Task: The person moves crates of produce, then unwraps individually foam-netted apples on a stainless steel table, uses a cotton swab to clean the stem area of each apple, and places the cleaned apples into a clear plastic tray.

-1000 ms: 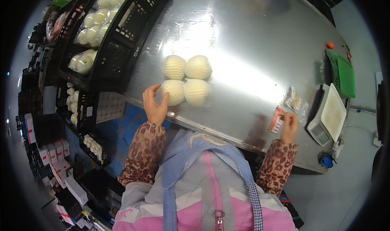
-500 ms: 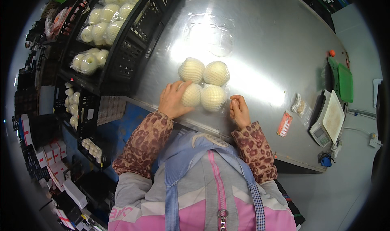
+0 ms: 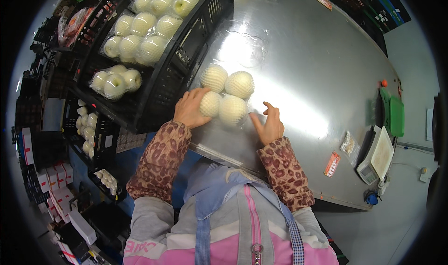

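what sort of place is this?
Probably a produce packing area: a black crate of bagged pale fruit, a metal worktable with four net-textured fruits by the hands, and a white scale at the right.

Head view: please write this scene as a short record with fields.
Items: four foam-netted fruits, two by two on metal table
Left hand: at the near-left fruit, apparently touching
Right hand: open, beside the near-right fruit, contact unclear
Left side: black crate with wrapped fruits
Right side: white scale
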`<state>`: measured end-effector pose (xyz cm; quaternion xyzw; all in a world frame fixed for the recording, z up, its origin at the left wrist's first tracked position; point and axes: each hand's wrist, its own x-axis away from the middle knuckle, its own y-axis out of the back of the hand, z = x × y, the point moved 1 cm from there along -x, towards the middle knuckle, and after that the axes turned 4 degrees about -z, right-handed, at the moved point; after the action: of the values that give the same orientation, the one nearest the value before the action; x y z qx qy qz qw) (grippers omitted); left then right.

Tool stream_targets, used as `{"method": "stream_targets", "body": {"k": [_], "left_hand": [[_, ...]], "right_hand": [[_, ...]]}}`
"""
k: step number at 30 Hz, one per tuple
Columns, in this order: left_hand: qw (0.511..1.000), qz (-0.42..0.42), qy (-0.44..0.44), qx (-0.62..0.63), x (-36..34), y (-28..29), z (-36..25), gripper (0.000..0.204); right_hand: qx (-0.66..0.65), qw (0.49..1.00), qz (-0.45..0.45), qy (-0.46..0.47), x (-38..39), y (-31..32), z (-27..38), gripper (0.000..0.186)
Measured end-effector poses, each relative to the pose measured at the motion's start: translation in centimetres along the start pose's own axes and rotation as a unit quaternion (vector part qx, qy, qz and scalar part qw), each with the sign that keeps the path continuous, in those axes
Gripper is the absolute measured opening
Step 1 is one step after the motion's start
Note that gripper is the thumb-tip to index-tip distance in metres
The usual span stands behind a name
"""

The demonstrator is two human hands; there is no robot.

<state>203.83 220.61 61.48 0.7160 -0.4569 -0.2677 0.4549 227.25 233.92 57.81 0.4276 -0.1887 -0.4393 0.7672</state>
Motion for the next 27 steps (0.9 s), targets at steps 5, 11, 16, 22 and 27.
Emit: {"method": "stream_targets", "body": {"k": [5, 11, 16, 22, 27], "left_hand": [[0.999, 0.003, 0.01, 0.033, -0.1, -0.1, 0.5, 0.087], [0.996, -0.015, 0.017, 0.083, 1.0, -0.5, 0.9, 0.086], [0.987, -0.13, -0.01, 0.095, 2.6, -0.9, 0.4, 0.075], [0.982, -0.154, -0.089, 0.063, 3.0, -2.2, -4.1, 0.063], [0.99, -0.104, -0.081, -0.043, 1.5, -2.8, -5.8, 0.075]], "right_hand": [[0.069, 0.989, 0.109, 0.073, -0.6, -0.6, 5.7, 0.096], [0.096, 0.983, 0.15, 0.038, -1.6, -3.1, 6.3, 0.11], [0.066, 0.993, 0.079, 0.066, -1.4, -3.6, 6.3, 0.107], [0.048, 0.981, 0.185, 0.043, -3.0, -3.4, 4.8, 0.099], [-0.174, 0.969, 0.174, -0.028, -3.5, -2.0, 0.6, 0.068]]}}
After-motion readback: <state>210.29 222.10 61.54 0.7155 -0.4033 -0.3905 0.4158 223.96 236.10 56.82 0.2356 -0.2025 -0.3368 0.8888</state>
